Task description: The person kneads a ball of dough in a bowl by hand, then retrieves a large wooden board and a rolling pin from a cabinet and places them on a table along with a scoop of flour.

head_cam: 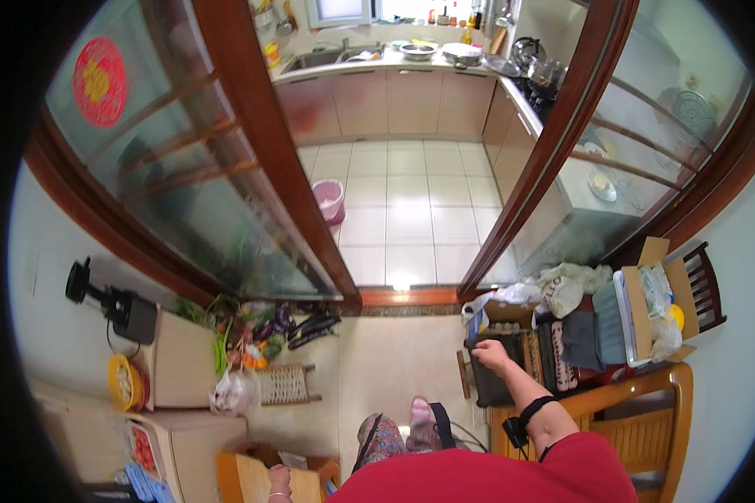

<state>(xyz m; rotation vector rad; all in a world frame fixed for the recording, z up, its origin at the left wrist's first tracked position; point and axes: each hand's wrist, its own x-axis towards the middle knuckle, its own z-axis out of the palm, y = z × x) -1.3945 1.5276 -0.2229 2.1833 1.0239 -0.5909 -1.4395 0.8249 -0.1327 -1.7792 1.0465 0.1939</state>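
My right hand is stretched forward at the right, over a dark padded seat or case, with its fingers curled; whether it touches anything I cannot tell. At the bottom left, my left hand is over a light wooden board or panel, and its fingers are too small to read. A low stool with a woven seat stands on the floor to the left. Beside it lie eggplants, other vegetables and a tied plastic bag.
Sliding doors with red-brown wooden frames flank the kitchen opening, above a raised sill. A pink bucket stands inside. At the right are an open cardboard box, bags and a wooden chair; a cabinet stands left.
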